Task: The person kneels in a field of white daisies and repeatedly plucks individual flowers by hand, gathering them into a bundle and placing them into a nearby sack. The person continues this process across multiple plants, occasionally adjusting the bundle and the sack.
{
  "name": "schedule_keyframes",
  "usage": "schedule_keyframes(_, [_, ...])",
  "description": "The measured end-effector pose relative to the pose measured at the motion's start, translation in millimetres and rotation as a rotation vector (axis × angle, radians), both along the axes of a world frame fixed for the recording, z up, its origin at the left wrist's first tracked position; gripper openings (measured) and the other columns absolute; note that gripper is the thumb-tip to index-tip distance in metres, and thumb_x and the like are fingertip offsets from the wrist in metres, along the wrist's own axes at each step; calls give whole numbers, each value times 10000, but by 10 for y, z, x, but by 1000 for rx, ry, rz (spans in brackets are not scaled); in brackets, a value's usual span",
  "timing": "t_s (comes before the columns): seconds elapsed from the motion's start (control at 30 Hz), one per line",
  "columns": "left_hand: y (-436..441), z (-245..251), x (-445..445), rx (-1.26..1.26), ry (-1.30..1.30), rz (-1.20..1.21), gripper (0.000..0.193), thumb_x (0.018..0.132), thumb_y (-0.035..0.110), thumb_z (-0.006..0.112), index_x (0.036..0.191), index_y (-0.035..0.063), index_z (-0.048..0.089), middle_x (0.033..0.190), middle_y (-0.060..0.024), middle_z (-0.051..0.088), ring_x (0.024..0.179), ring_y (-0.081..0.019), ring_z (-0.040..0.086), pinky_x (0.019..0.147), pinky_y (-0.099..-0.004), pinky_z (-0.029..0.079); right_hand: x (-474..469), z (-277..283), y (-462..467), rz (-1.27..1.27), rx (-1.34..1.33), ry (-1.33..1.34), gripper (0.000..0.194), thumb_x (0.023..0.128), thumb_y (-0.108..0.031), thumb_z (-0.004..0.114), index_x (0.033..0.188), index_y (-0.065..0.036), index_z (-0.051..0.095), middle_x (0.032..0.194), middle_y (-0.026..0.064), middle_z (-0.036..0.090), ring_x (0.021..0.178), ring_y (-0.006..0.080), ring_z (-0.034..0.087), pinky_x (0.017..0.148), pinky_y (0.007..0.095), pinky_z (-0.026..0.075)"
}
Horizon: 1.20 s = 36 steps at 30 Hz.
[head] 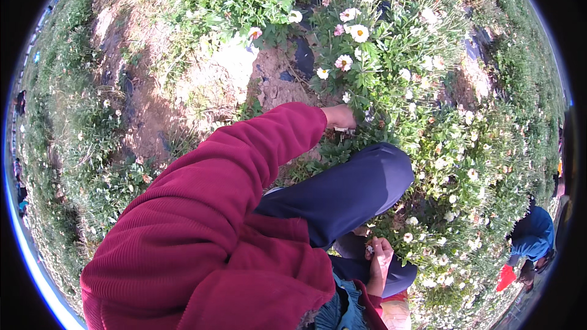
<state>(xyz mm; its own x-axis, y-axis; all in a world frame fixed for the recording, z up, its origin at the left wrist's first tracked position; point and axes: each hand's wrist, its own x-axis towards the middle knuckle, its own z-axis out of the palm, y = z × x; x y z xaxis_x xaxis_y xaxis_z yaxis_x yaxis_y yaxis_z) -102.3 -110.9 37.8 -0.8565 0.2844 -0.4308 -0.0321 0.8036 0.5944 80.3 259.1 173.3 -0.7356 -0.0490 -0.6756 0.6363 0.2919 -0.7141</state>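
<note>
My left hand reaches from a maroon ribbed sleeve into the leafy base of a white-flowered plant, which looks like a chrysanthemum. Leaves and shade hide its fingertips, and something whitish shows just under the hand. Down by my lap, my right hand has thumb and fingers pinched around a small whitish flower, seen only in part. Between the two hands lies my bent knee in dark blue trousers. Open white blooms with orange centres, such as one flower, stand beyond my left hand.
Dry soil with scraps of black plastic sheet runs between plant rows. More flowering plants fill the right side. At the right rim a person in blue bends beside a red object. A red and pale item lies below my right hand.
</note>
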Motion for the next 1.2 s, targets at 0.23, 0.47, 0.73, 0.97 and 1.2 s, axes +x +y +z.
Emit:
schedule_keyframes(0.23, [-663, 761, 631, 1569, -731, 597, 136, 894, 197, 597, 926, 84, 527, 591, 19, 427, 398, -41, 341, 323, -166, 231, 18, -12, 17, -11, -30, 29, 284, 876, -238, 597, 681, -45, 523, 643, 49, 565, 454, 70, 431, 402, 205, 311])
schedule_keyframes(0.47, [-1221, 887, 1188, 1596, -523, 1190, 160, 864, 155, 587, 977, 87, 496, 924, -132, 608, 486, -68, 435, 354, -181, 322, -12, -34, 3, 10, -43, 30, 297, 874, -259, 606, 679, -52, 520, 614, 41, 552, 442, 67, 421, 394, 204, 304])
schedule_keyframes(0.73, [-1203, 839, 505, 175, 461, 699, 373, 797, 287, 668, 1000, -7, 560, 793, -167, 632, 753, -285, 623, 683, -400, 478, -19, -21, -17, 39, -18, 65, 275, 885, -225, 584, 680, -52, 523, 630, 48, 563, 446, 71, 436, 393, 205, 318])
schedule_keyframes(0.97, [-1099, 914, 225, -180, 345, 453, 356, 820, 340, 586, 849, -14, 609, 787, -212, 641, 795, -370, 634, 694, -456, 507, 2, -77, 19, 71, 52, 55, 252, 883, -190, 576, 681, -46, 530, 606, 36, 554, 434, 67, 427, 388, 202, 306])
schedule_keyframes(1.2, [-1148, 905, 372, 798, 133, 692, 228, 897, 236, 463, 993, 62, 577, 597, -11, 493, 514, -87, 480, 430, -256, 388, -58, -42, -57, 78, 97, 4, 246, 881, -185, 574, 683, -46, 532, 612, 34, 554, 443, 72, 437, 402, 200, 320])
